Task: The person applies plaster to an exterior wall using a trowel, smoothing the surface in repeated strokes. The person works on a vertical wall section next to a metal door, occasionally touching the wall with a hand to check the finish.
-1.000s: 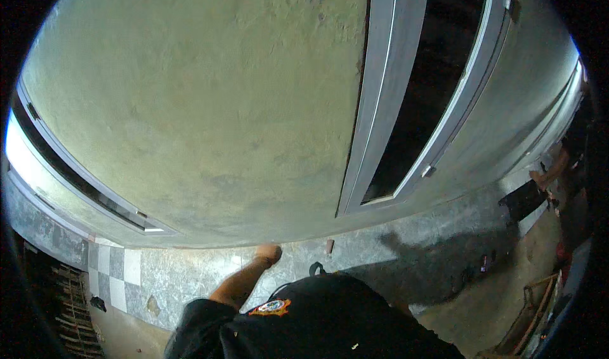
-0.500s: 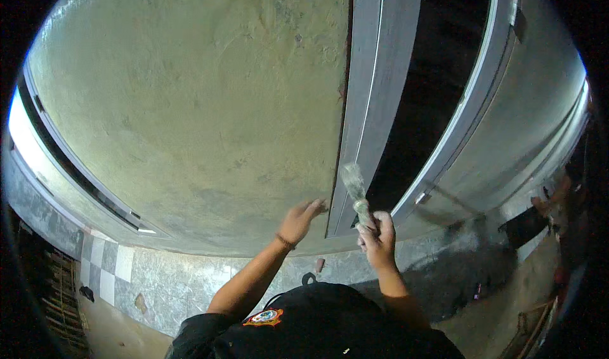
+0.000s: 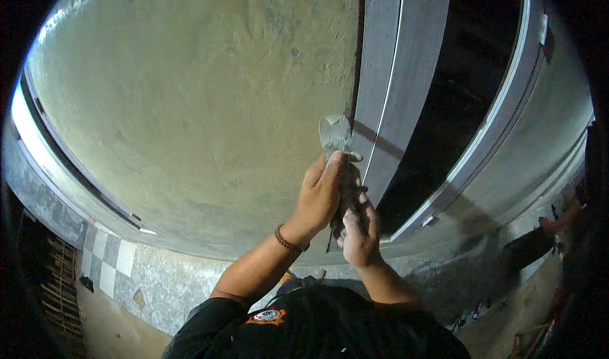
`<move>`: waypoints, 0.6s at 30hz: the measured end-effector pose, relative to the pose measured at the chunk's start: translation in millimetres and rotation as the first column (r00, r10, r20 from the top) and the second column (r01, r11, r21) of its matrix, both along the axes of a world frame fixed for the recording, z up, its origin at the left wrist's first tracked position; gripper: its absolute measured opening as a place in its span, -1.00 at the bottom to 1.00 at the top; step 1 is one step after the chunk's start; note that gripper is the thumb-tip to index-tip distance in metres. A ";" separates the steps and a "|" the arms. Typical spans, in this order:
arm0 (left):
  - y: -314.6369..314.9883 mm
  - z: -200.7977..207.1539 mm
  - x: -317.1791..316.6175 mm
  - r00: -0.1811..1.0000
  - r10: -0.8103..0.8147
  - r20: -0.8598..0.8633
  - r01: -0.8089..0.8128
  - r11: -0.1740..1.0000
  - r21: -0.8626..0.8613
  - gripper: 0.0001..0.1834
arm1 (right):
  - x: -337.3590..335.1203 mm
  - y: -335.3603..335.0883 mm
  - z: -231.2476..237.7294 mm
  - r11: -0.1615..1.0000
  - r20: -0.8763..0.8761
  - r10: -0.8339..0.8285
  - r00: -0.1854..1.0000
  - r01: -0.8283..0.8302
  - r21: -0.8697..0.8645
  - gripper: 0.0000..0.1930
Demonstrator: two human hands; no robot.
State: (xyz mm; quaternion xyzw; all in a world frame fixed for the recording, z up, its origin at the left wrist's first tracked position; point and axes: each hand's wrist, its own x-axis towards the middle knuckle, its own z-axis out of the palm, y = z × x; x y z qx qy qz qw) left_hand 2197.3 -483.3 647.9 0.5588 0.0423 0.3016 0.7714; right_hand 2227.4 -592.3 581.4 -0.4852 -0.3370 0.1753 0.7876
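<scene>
A putty knife (image 3: 335,135) with a pale, putty-smeared blade points up in front of the wall, near the grey frame's left edge. My left hand (image 3: 319,194) is closed round it just under the blade, its thumb pressed along the tool. Lower and to the right, my right hand (image 3: 361,237) has whitened, curled fingers at the handle end. Between the two hands runs a dark patch, and I cannot make out whether it is all handle. The plastered wall (image 3: 209,118) stands behind the blade; whether they touch is unclear.
A grey door or window frame (image 3: 374,79) rises at the right, beside a dark opening (image 3: 469,60). Another framed opening (image 3: 82,175) curves along the left. Below lies a grey tiled floor (image 3: 171,283). At far right is part of another person's arm (image 3: 564,219).
The putty knife has moved up and left from the frame to the wall's edge. My left hand, formerly apart and holding nothing, has come over and taken hold of it.
</scene>
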 end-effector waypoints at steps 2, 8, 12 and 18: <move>2.7 2.5 -0.1 1.000 -0.017 0.000 0.017 0.999 0.035 -0.60 | -0.6 8.3 -2.2 1.000 -0.004 0.009 1.000 -0.009 0.022 -0.63; 12.2 7.3 7.4 0.997 -0.068 0.023 0.067 0.996 0.053 -0.59 | 3.8 15.0 -0.4 0.999 -0.033 0.034 0.999 -0.033 0.021 -0.63; 7.5 7.6 7.2 0.999 -0.045 -0.006 0.045 0.997 0.056 -0.58 | 0.8 9.1 -1.1 1.000 -0.056 0.021 0.998 -0.022 -0.019 -0.55; 2.0 -5.1 8.5 0.998 -0.062 0.013 0.063 0.984 -0.164 -0.65 | 8.5 5.2 -6.9 0.999 0.073 0.032 0.997 -0.030 -0.021 -0.64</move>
